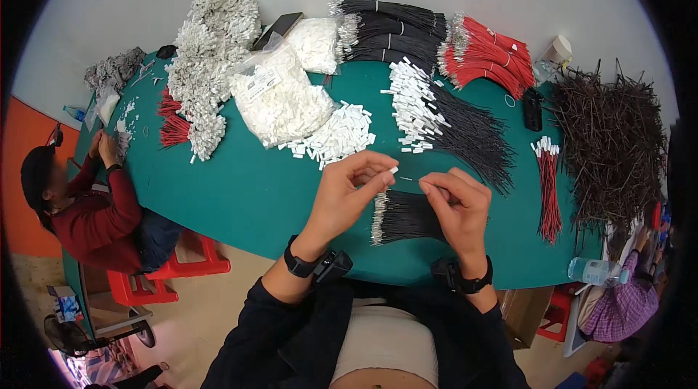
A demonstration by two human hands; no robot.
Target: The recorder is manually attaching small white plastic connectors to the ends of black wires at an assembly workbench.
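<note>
My left hand [347,189] pinches a small white plastic connector housing [394,170] between thumb and fingertips. Facing it, my right hand [462,203] is closed on a thin wire, whose bright metal terminal [407,179] sticks out toward the housing. A small gap separates the two. Beneath my hands lies a bundle of black wires [411,216] with metal ends at the left. Loose white housings [338,134] spill beside a clear plastic bag [280,102] full of them. Farther right, black wires [476,131] with white housings on their ends are fanned out.
On the green table [218,200] are tied black wire bundles [407,29], red wire bundles [494,58], a red bunch with white ends [550,193] and a dark heap [611,142]. A water bottle [596,271] lies at the right edge. A co-worker [94,200] sits at the left.
</note>
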